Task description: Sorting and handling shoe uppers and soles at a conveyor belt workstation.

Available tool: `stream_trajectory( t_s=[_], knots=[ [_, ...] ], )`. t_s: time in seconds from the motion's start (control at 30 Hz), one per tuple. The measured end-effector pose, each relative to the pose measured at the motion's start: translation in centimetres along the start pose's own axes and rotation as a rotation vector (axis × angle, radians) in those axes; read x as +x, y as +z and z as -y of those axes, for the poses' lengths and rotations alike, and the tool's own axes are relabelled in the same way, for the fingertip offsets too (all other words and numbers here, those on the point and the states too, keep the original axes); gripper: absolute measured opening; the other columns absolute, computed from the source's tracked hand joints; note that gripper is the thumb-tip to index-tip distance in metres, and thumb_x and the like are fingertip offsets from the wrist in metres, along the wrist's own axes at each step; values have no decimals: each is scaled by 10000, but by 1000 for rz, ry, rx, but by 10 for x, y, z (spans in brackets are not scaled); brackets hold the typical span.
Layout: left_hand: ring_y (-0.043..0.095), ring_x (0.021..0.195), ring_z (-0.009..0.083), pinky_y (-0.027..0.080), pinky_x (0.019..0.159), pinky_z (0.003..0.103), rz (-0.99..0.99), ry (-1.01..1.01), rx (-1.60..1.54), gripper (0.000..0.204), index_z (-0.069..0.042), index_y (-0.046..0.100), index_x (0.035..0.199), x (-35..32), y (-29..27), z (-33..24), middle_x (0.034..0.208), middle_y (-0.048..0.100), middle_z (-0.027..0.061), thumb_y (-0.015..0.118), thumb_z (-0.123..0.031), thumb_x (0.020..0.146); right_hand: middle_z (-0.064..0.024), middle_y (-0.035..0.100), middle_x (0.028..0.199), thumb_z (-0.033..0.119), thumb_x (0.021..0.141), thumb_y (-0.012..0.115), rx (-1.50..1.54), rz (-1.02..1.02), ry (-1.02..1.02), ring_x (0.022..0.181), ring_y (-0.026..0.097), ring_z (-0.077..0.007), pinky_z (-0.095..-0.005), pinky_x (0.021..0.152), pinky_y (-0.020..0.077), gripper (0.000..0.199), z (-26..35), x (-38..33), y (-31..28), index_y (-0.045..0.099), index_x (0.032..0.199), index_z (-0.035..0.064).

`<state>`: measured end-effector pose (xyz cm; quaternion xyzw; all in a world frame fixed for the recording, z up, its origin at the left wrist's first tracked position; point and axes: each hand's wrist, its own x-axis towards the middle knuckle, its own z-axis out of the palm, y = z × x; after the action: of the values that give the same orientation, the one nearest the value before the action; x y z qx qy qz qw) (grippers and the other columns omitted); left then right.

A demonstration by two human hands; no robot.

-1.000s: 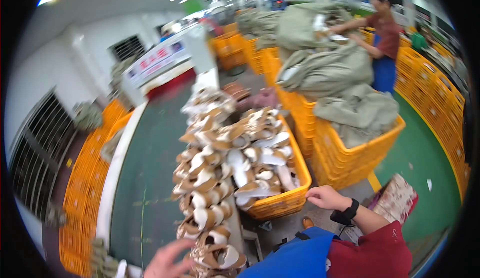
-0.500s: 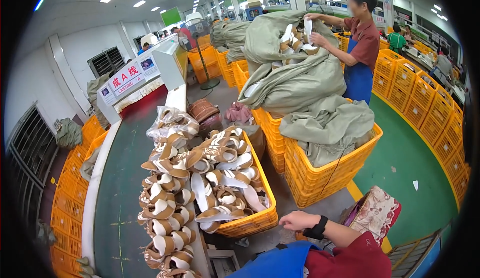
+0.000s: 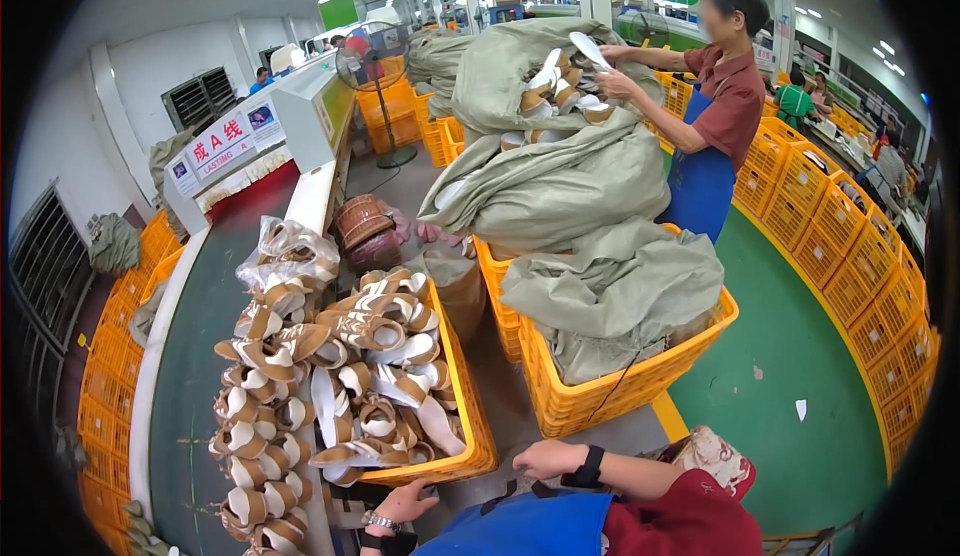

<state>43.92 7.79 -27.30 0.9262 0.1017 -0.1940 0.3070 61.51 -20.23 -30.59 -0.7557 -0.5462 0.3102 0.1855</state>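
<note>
A: Holding anything at present?

B: Showing no visible grip. Extending the fingers of the left hand [image 3: 404, 505] with the thumb set apart, gripping nothing visible, just below the front rim of the near orange crate [image 3: 482, 438]; possibly touching the crate, not being able to tell. Curling the right hand [image 3: 548, 459] loosely, just beside the front right corner; hiding the palm, so not allowing a sure reading of the contents.

A: Where finding the brown-and-white shoes [image 3: 378, 418]?

B: Lying heaped inside the crate, facing mixed ways, with a pale flat piece [image 3: 325, 404] among them. Also lining the right edge of the green tabletop [image 3: 190, 406] in a packed row of shoes [image 3: 245, 441], just left of the crate.

A: How handling this position well?

B: Judging from the posture: spreading the right fingers before making contact, keeping both wrists clear of the rim. When touching the heap, lifting from the top instead of pulling from below, avoiding snagging neighbouring pieces. When working on the left side, guarding the row with a short, controlled reach.
</note>
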Motion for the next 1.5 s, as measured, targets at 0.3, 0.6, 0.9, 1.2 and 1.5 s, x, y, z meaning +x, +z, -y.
stream_trajectory(
  t_s=[0.3,0.6,0.9,1.2,1.5],
  knots=[
    [336,1183,394,374,891,476,-485,171,382,569,-135,526,1138,120,-26,45,1263,394,175,710,-274,618,-149,626,840,221,772,539,69,14,79,793,592,-343,-424,683,469,249,-3,11,13,591,980,93],
    [116,1313,364,50,1058,501,-190,-319,356,770,-238,416,1282,156,-30,150,1414,212,143,664,-536,616,-167,600,867,157,724,528,163,-106,42,811,567,-325,-379,709,470,262,0,126,-35,596,939,23],
    [270,1243,368,157,1026,527,-285,-214,388,507,-137,549,1073,160,-38,161,1323,349,153,695,-319,623,-220,530,1134,201,805,531,526,-450,452,1056,519,-290,-335,866,419,455,-79,302,25,434,1205,7],
    [304,1223,353,296,958,498,-398,141,325,626,-182,468,1208,198,-94,111,1288,382,134,711,-255,636,-126,437,1237,12,802,469,1267,-756,234,1138,412,-235,-319,956,334,564,30,371,77,254,1322,31],
    [266,1247,345,273,967,508,-144,19,485,646,-231,515,1125,238,-77,147,1331,328,90,776,-258,535,-104,601,992,223,861,429,1622,-766,920,934,586,-244,-361,770,482,306,-153,413,165,512,1101,53]
  ],
)
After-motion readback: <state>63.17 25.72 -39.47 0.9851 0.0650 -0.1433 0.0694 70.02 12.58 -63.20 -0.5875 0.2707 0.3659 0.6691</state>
